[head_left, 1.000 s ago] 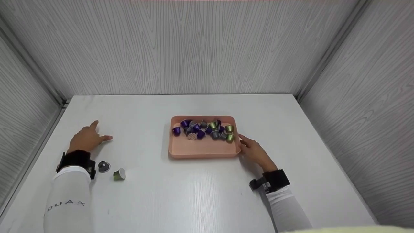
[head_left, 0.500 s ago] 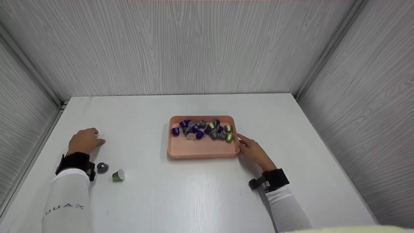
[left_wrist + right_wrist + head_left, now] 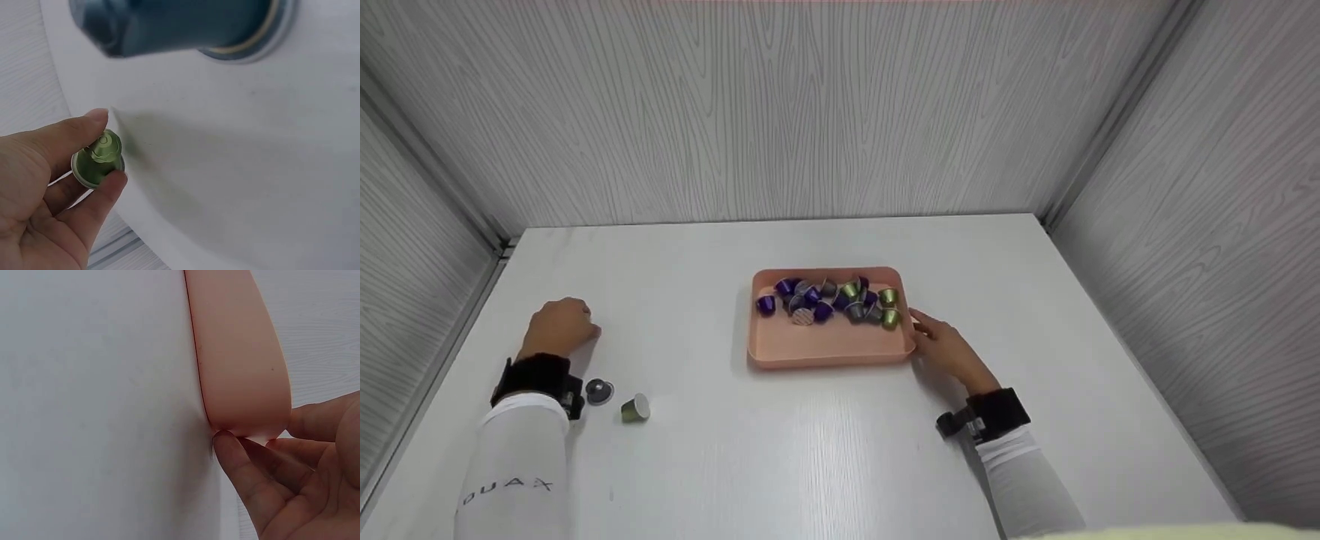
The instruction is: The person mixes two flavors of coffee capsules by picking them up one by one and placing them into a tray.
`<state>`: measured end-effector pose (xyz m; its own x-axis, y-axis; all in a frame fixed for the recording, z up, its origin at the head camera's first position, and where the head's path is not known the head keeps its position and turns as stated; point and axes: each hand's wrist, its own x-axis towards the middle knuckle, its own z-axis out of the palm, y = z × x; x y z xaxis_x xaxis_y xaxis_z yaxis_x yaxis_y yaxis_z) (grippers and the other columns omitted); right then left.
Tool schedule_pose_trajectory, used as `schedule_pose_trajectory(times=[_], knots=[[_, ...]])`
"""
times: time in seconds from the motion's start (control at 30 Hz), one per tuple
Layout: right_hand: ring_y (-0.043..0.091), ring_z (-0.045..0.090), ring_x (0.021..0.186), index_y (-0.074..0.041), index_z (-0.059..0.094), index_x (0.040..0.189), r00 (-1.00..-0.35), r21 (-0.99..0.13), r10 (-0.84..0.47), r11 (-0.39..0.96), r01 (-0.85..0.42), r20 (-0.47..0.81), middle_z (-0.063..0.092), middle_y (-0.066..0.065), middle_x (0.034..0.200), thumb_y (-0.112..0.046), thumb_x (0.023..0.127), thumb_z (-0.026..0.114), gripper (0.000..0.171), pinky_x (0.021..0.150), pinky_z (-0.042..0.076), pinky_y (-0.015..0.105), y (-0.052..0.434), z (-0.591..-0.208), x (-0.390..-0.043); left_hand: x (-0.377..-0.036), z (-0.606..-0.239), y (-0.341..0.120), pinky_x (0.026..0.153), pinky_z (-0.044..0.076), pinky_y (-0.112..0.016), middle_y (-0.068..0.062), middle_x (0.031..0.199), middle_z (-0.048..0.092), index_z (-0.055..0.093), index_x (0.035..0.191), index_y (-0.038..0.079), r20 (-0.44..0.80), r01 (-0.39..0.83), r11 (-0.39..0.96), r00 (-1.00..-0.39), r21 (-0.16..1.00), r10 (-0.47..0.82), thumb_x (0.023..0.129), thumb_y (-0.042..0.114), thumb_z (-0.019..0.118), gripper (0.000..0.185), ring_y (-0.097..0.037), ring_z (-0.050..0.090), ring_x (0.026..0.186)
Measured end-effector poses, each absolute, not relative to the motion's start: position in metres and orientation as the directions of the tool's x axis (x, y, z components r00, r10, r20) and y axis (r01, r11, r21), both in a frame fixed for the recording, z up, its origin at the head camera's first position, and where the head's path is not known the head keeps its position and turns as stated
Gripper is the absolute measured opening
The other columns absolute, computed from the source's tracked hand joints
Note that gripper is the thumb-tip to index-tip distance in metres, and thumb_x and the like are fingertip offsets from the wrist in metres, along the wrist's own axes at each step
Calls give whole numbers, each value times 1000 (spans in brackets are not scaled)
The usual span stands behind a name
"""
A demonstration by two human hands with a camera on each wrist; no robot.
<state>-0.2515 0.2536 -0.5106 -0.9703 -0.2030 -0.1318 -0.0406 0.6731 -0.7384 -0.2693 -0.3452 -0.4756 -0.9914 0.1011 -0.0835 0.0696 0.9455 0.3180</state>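
In the left wrist view, my left hand (image 3: 556, 328) pinches a green coffee capsule (image 3: 100, 157) between thumb and fingers, near the table's left side. From the head camera this capsule is hidden behind the hand. A grey capsule (image 3: 599, 391) and a green one with a pale lid (image 3: 635, 407) lie beside my left wrist. At the middle of the table, a pink tray (image 3: 831, 346) bears several purple, grey and green capsules (image 3: 823, 310). My right hand (image 3: 949, 352) grips the tray's right side near its front corner, with thumb and fingertips against the wall and rim (image 3: 247, 382).
The white table (image 3: 750, 450) is bordered by a grey wood-grain panel (image 3: 780, 112) at the back and similar panels at left and right. A dark capsule (image 3: 185, 22) looms large and blurred at the top of the left wrist view.
My left hand has drawn back slightly, and its spread thumb and index finger have come together on the green capsule. The right hand stays at the tray, which lies in the same place.
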Motion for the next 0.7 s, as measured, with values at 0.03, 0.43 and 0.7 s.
schedule_pose_trajectory(times=[0.03,0.43,0.7], knots=[[30,54,120,-14,34,153,-970,-737,-201,675,-37,-136,55,19,136,-23,103,46,52,100,40,47,253,-510,-251,-270,-475,-344,75,48,-59,-36,97,62,60,100,-20,-70,78,945,-992,318,105,83,8,62,33,-53,58,88],[31,52,123,-16,34,153,-970,-722,-181,692,-11,-159,54,19,137,-24,103,46,52,102,39,48,253,-511,-252,-279,-469,-317,79,46,-60,-36,100,61,57,108,-20,59,123,912,-992,392,109,88,7,68,35,-53,58,93],[29,57,116,-10,33,153,-968,-750,-223,659,-60,-118,54,22,135,-19,103,47,52,95,44,44,254,-511,-252,-288,-454,-285,77,49,-56,-35,102,62,58,112,-18,91,138,903,-990,407,111,91,9,66,35,-48,61,92]])
